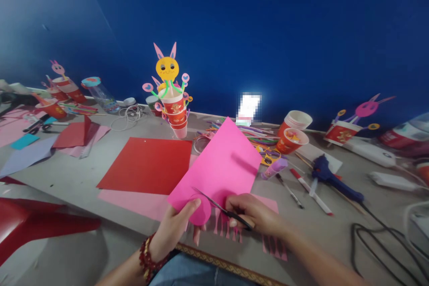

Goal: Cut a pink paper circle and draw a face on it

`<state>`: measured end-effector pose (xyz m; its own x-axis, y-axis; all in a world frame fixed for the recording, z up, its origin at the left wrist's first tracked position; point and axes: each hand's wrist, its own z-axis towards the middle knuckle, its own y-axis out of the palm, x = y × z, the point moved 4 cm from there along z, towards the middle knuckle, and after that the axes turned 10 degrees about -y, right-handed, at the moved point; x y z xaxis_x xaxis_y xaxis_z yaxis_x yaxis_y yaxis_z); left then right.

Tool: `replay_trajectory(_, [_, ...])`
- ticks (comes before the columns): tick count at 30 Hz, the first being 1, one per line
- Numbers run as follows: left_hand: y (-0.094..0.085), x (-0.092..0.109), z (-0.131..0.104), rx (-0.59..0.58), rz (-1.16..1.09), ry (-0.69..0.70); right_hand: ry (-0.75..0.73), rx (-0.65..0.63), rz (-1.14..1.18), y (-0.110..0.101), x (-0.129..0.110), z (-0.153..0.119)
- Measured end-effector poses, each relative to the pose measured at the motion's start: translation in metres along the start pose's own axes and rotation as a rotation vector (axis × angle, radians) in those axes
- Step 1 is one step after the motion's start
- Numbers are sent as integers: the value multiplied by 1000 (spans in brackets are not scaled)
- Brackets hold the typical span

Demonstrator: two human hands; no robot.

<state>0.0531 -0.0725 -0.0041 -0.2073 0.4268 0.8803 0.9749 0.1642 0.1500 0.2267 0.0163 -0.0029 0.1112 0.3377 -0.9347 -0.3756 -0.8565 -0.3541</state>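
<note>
1. My left hand (177,223) grips the lower left corner of a bright pink paper sheet (224,161), thumb on top, fingers underneath.
2. Under that thumb sits a round pink piece (203,213); I cannot tell whether it is joined to the sheet.
3. My right hand (250,214) is closed around the black handles of a pair of scissors (239,220). One blade slants across the sheet just above the round piece; I cannot tell how far apart the blades stand.
4. The bright pink sheet is right in front of me, tilted, above the near part of the grey table (318,237), and overlaps the right edge of a red paper sheet (147,163).
5. Light pink paper (130,203) shows beneath the red sheet, and fringed pink paper (275,248) lies at the table edge, below my right hand.
6. Right of my sheet are a purple glue stick (275,168), a black-tipped pen (291,191), a red-and-white marker (311,192) and a blue glue gun (335,181).
7. Beyond my sheet, to the left, stands a stacked-cup figure (176,107) with a yellow face and pink ears.
8. A beaded bracelet (147,254) circles my left wrist.
</note>
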Motion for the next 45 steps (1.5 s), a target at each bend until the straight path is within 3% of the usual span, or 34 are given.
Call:
replay_trajectory(4, [1, 0, 0, 77, -12, 87, 39, 39, 81, 6, 4, -2])
replay_trajectory(7, [0, -1, 1, 112, -5, 130, 117, 52, 277, 15, 7, -5])
replay_trajectory(14, [-3, -12, 6, 104, -149, 76, 110, 3, 456, 26, 4, -5])
replay_trajectory(17, [-4, -14, 6, 118, -170, 72, 115, -23, 452, 27, 5, -4])
replay_trajectory(22, [-12, -23, 8, 246, -298, 85, 53, 31, 282, 20, -1, -1])
replay_trajectory(27, [-20, -32, 7, 286, -371, 57, 47, 34, 184, 20, -15, 0])
replay_trajectory(30, [-23, -24, -2, 403, -402, 128, 48, 59, 108, 21, -31, 2])
replay_trajectory(35, [-38, -2, -25, 594, -199, 270, -33, 89, -69, 23, -61, 11])
replay_trajectory(39, [-64, 6, -33, 768, 335, 482, -60, 141, -106, 25, -69, 16])
replay_trajectory(42, [-77, -6, -23, 760, 525, 592, 9, 240, -84, 22, -63, 14])
replay_trajectory(45, [-73, -21, -8, 666, 646, 671, 97, 306, -4, 20, -56, 4])
